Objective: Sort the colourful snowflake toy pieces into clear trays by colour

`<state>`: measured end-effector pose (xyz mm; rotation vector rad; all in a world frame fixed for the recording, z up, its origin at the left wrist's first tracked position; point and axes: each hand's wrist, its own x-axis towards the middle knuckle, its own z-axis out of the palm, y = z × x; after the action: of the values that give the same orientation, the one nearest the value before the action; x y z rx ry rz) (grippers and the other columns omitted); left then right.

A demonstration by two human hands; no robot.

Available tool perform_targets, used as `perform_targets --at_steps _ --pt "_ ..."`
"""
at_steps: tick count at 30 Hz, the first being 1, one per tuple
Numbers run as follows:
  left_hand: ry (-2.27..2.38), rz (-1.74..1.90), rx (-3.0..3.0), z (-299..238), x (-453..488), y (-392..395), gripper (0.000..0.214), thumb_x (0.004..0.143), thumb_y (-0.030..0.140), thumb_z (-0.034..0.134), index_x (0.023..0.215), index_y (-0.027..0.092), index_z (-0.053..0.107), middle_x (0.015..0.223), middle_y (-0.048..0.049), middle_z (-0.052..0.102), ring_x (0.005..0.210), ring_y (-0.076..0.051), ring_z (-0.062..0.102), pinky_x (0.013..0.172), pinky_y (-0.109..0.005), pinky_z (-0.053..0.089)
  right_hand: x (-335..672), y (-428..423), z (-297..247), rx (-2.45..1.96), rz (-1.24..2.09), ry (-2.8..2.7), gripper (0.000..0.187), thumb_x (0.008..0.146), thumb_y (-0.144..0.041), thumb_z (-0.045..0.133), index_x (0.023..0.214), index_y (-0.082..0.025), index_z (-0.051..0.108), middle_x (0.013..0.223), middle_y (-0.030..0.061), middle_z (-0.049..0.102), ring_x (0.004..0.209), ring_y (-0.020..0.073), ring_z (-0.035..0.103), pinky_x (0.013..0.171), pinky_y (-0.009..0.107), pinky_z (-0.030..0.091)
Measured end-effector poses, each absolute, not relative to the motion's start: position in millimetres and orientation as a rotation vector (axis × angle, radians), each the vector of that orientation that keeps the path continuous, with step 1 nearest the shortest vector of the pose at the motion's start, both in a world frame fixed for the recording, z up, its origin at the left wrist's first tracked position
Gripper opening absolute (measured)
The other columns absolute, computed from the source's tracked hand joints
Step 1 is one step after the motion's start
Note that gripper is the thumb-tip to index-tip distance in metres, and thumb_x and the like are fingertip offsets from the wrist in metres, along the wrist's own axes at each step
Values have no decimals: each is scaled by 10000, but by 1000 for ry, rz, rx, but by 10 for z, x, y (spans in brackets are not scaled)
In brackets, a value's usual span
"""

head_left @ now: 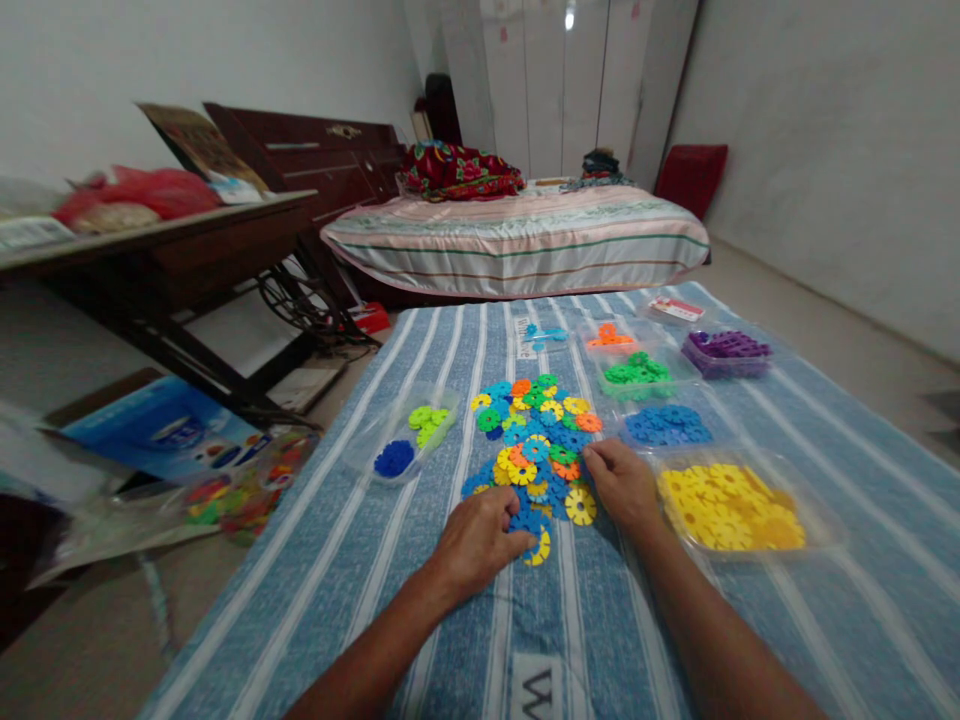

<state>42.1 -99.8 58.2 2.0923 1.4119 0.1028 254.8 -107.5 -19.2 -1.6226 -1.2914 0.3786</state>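
Observation:
A heap of notched plastic discs (pixel 536 440) in blue, yellow, green and orange lies on the striped cloth. My left hand (pixel 480 540) is at its near left edge, fingers curled over blue discs and thumb close to a yellow disc (pixel 539 548). What its fingers hold, if anything, is hidden. At the heap's right side is my right hand (pixel 621 486), with thumb and fingers pressed together beside an orange disc. I cannot make out what is in that pinch. A yellow disc (pixel 580 505) lies flat just left of it.
To the right stand clear boxes of yellow discs (pixel 731 508), blue discs (pixel 667 425), green discs (pixel 637 370) and purple pieces (pixel 726 350). Farther back are orange discs (pixel 611 336) and light blue discs (pixel 545 337). A left-hand tray (pixel 375 425) holds dark blue and lime discs.

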Motion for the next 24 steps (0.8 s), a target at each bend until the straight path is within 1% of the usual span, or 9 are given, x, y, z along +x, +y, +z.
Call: perform_targets --at_steps 5,9,16,21,24 --pt "1394 216 1994 585 393 -994 157 642 276 614 637 198 478 599 50 479 613 -120 459 558 -230 301 2537 -1073 -175 -1628 370 -1297 314 861 -386 467 707 -201 669 723 28 639 734 182 584 695 283 404" --pt "1352 306 1920 559 346 -971 172 663 294 608 613 199 473 550 54 439 567 -111 426 524 -224 289 2532 -1065 -165 -1623 366 -1299 315 860 -378 464 684 -208 662 711 23 632 716 174 574 684 279 399" --pt "1302 379 1797 539 308 -940 187 669 331 607 622 188 495 564 47 461 552 -101 420 504 -211 304 2527 -1058 -155 -1623 384 -1286 312 859 -371 464 729 -199 690 739 31 652 744 177 587 691 279 405" --pt "1314 377 1787 577 333 -961 175 679 322 594 622 184 502 552 53 437 539 -95 395 499 -209 293 2526 -1066 -147 -1629 389 -1294 324 864 -381 462 711 -202 684 731 30 651 728 177 578 683 281 402" --pt "1312 389 1795 552 327 -956 166 688 317 590 633 182 512 565 49 449 545 -96 401 503 -213 297 2530 -1065 -162 -1624 385 -1301 323 868 -384 463 712 -206 682 735 28 652 738 177 578 695 280 408"
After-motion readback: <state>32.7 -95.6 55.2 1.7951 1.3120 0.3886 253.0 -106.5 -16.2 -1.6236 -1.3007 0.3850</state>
